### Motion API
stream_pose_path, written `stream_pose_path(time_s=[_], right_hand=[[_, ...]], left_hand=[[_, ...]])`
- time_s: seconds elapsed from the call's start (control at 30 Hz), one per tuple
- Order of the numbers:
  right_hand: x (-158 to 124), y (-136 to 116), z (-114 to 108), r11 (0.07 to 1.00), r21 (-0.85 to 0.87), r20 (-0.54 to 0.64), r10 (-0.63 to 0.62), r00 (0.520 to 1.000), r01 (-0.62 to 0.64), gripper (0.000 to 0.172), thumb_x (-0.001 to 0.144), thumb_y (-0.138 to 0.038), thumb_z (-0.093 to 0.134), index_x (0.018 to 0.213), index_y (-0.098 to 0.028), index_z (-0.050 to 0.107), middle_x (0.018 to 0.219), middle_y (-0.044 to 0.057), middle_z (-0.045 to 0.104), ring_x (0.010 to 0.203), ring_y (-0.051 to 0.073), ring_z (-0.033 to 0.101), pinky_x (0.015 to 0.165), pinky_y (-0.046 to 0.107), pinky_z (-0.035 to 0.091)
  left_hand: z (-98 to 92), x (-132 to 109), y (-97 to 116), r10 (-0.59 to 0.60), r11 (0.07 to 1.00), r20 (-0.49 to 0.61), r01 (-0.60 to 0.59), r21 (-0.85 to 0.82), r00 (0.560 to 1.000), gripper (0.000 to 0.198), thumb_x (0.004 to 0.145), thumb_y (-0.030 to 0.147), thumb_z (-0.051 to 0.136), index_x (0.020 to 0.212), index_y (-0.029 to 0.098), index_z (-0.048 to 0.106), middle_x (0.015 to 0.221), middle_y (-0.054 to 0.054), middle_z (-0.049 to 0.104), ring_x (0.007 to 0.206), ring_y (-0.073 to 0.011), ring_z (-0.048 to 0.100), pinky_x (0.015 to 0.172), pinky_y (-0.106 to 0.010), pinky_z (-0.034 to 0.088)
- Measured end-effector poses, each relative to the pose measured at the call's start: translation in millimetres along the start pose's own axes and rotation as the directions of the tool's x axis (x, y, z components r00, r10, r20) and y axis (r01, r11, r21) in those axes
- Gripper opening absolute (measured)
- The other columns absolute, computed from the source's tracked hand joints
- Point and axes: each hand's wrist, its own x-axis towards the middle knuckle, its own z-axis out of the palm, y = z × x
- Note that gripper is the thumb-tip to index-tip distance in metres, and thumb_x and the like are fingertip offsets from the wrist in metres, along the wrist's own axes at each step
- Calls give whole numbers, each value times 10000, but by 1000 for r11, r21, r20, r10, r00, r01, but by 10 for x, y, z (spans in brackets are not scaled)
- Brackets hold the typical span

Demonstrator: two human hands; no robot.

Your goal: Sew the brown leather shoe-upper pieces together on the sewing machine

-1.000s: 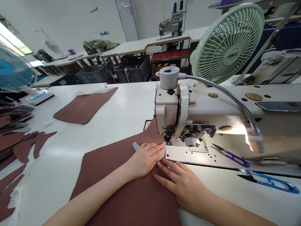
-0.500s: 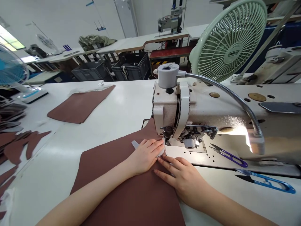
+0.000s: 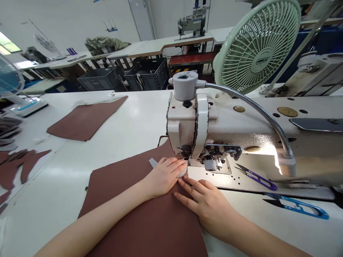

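Note:
A large brown sheet of leather-like material point(image 3: 128, 217) lies under the head of a white sewing machine point(image 3: 184, 121), its right edge along the needle area. On that edge my left hand point(image 3: 162, 176) rests with fingers stretched flat, pressing a small white piece point(image 3: 183, 171) against the sheet close to the presser foot. A pale strip point(image 3: 153, 162) pokes out beyond its knuckles. My right hand point(image 3: 207, 203) lies just nearer, fingers spread, tips touching the sheet's edge. The needle's tip and much of the white piece are hidden.
Purple thread snips point(image 3: 257, 177) lie on the machine bed, blue snips point(image 3: 297, 206) on the table to the right. Another brown panel point(image 3: 87, 119) and brown scraps point(image 3: 24, 164) lie at left. A green fan point(image 3: 259, 57) stands behind the machine, below it a bendable lamp point(image 3: 285, 164).
The view has swung slightly right, so the machine and table appear farther left. Both hands and the brown sheet have shifted slightly toward the machine; their hold looks the same.

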Motion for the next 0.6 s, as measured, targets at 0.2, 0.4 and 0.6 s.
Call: stream_pose_path(time_s=[0.2, 0.4, 0.6], right_hand=[[16, 3, 6, 1000, -6, 17, -12, 1000, 13, 439, 881, -169, 412, 1311, -158, 499, 1399, 175, 412, 1244, 320, 459, 835, 422, 465], [27, 40, 10, 1000, -4, 33, 16, 999, -16, 459, 878, -153, 407, 1331, -153, 480, 1422, 169, 379, 1265, 325, 431, 854, 435, 451], [-10, -68, -60, 999, -40, 57, 6, 998, -4, 470, 881, -191, 416, 1341, -106, 459, 1408, 170, 418, 1268, 316, 419, 879, 421, 421]], left_hand=[[11, -1, 7, -3, 1000, -10, 3, -18, 1000, 343, 925, 170, 362, 1246, 118, 472, 1250, -92, 557, 1069, -213, 469, 828, -337, 370], [4, 50, -42, -39, 997, -5, 39, -63, 999, 330, 918, 179, 365, 1218, 151, 499, 1086, -88, 594, 1025, -214, 499, 835, -340, 381], [-48, 28, -70, 21, 996, 0, -21, -81, 1000, 343, 901, 119, 341, 1195, 147, 517, 1113, -85, 597, 1033, -200, 494, 846, -329, 381]])
